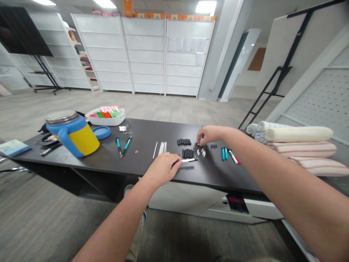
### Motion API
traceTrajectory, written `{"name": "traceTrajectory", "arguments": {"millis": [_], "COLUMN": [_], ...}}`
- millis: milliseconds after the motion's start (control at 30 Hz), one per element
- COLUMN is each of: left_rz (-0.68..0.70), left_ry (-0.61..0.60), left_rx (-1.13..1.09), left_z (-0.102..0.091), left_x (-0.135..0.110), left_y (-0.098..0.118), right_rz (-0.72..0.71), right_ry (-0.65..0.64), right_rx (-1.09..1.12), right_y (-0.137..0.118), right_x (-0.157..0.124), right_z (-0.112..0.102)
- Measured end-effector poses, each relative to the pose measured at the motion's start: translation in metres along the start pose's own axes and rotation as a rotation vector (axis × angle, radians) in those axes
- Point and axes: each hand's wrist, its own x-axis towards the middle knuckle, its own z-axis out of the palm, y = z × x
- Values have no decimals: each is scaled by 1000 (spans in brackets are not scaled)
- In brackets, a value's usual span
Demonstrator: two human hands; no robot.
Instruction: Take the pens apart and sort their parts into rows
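My left hand (pixel 164 166) is closed around a slim white pen barrel (pixel 187 160) with a black end, which points right just above the table. My right hand (pixel 207 134) has its fingertips pinched together low over small whitish plastic pieces (pixel 203 153); whatever lies between them is too small to make out. Two rows of black sleeve-like pieces, a back row (pixel 184 142) and a front row (pixel 188 154), lie between my hands. Thin white sticks (pixel 163 147), which look like pen refills, are beside my left hand. Small dark coiled bits (pixel 214 146) sit right of my right hand.
Teal barrels (pixel 224 153) and white and red ones (pixel 233 157) lie right, before rolled towels (pixel 300 134). Two teal-and-black pens (pixel 125 147) lie left, near a blue-yellow mug (pixel 79 136), a blue lid (pixel 101 132) and a white basket (pixel 119 118). The dark table's (pixel 141 131) front edge is close.
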Motion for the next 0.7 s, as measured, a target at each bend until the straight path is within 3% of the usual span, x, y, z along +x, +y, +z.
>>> {"name": "traceTrajectory", "arguments": {"millis": [267,467,700], "left_rz": [11,-1,1], "left_ry": [-1,1,-16], "left_rx": [-17,3,-3], "left_z": [2,0,-1], "left_x": [0,0,0], "left_y": [-2,0,-1], "right_rz": [67,194,99], "right_ry": [55,94,167], "right_rx": [161,133,99], "right_y": [17,21,20], "right_x": [-10,1,14], "right_z": [-21,-5,14]}}
